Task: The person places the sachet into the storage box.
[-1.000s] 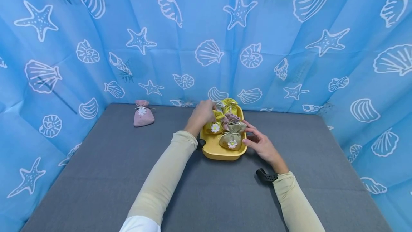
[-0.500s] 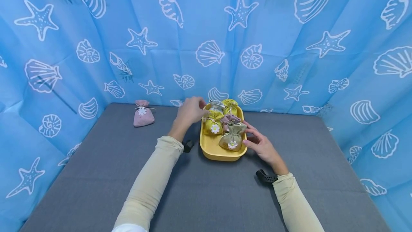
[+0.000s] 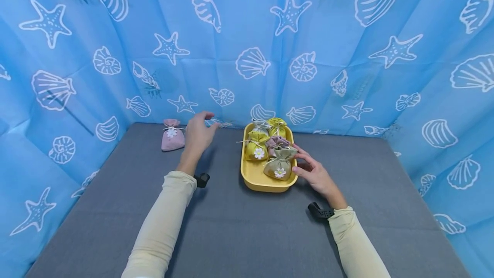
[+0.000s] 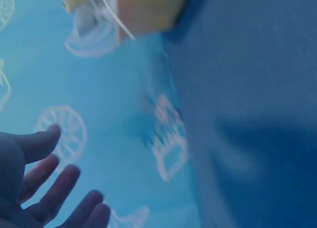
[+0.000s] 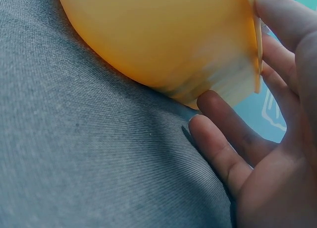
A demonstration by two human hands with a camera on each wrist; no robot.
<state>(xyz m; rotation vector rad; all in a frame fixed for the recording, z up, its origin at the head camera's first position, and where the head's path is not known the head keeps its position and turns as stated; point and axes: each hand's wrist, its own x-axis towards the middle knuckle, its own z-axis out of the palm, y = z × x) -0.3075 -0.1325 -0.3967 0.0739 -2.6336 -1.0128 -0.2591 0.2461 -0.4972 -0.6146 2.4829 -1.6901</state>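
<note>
In the head view my left hand (image 3: 198, 134) is in the air, holding nothing, its fingers loosely bent. Just left of it lies a pink drawstring pouch (image 3: 173, 140) with a white flower on the grey table. The left wrist view shows the same hand (image 4: 49, 188) with fingers spread apart. My right hand (image 3: 314, 177) rests against the right side of a yellow tray (image 3: 262, 177). Seen from the right wrist, thumb and fingers touch the tray's rim and outer wall (image 5: 163, 34). Inside the tray stand several drawstring pouches, among them an olive-green pouch (image 3: 278, 166) and a yellow pouch (image 3: 256, 148).
A grey silver pouch (image 3: 260, 127), a second yellow pouch (image 3: 277, 128) and a mauve pouch (image 3: 276, 143) share the tray. Behind the table (image 3: 247, 231) hangs a blue curtain (image 3: 216, 55) printed with white shells and starfish; it also runs along both sides.
My left hand has left the pouches in the tray and moved left, empty, to beside the pink pouch. The right hand has stayed at the tray's side.
</note>
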